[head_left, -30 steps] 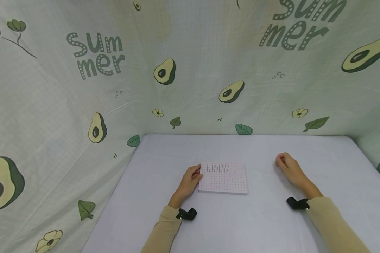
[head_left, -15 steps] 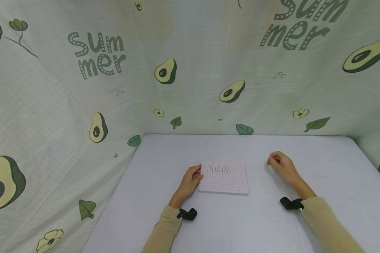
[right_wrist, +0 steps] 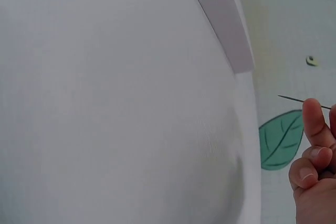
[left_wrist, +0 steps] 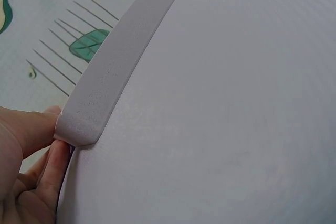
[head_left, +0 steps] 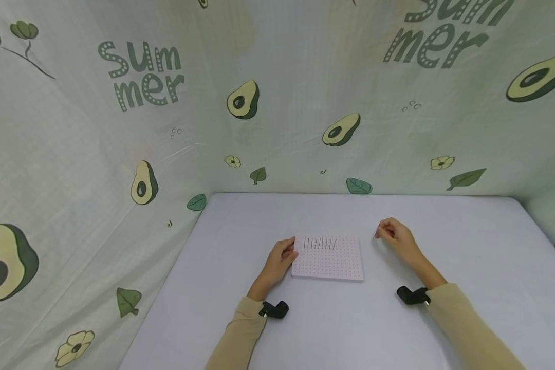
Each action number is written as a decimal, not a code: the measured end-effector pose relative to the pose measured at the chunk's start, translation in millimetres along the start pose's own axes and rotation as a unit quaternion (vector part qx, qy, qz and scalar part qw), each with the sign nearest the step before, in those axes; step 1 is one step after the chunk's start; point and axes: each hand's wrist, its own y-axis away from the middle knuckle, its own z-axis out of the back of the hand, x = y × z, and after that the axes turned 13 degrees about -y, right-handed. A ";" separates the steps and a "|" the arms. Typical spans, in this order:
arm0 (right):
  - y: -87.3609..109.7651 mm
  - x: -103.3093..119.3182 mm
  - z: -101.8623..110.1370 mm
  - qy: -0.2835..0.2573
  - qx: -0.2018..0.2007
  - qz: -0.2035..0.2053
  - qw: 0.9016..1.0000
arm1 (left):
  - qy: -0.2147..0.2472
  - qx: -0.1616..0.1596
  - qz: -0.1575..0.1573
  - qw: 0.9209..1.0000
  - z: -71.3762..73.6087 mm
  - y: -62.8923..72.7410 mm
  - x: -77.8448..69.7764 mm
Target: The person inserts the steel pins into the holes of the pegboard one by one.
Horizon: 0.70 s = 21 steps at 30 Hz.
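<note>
A thin pale pink board (head_left: 327, 266) with a grid of small holes lies on the white table. Several dark needles (left_wrist: 55, 69) stand in a row in its far left part, some leaning slightly. My left hand (head_left: 275, 263) grips the board's left edge; in the left wrist view the thumb and a finger meet at its corner. To the right of the board, above the table, my right hand (head_left: 399, 242) pinches one needle (right_wrist: 290, 98) between thumb and forefinger, its thin tip sticking out. The other fingers of that hand are curled in.
The white table (head_left: 342, 318) reaches back to a hanging cloth (head_left: 287, 103) printed with avocados and leaves. Black wrist cameras sit at both cuffs. White table surface lies between the board and the right hand.
My right hand has moved left towards the board, still pinching the needle. The left hand and the board stay in place; the head view has tilted slightly.
</note>
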 end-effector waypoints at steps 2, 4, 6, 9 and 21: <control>-1.5 -6.7 -4.0 0.001 0.005 -0.002 1.000 | -0.001 0.002 0.003 1.000 -0.2 -0.2 0.1; -3.2 -14.2 -8.3 -0.002 0.007 -0.003 1.000 | -0.002 0.004 0.006 1.000 -0.5 -0.3 0.1; -4.8 -18.2 -13.1 -0.010 0.010 -0.003 1.000 | -0.002 0.006 0.009 1.000 -0.7 -0.2 0.0; -7.1 -20.0 -21.9 -0.019 0.016 0.001 1.000 | 0.002 0.004 0.005 1.000 -0.4 0.0 -0.4; -7.6 -12.4 -56.2 -0.036 0.057 -0.005 0.998 | 0.012 -0.005 -0.012 1.000 0.0 0.1 -0.8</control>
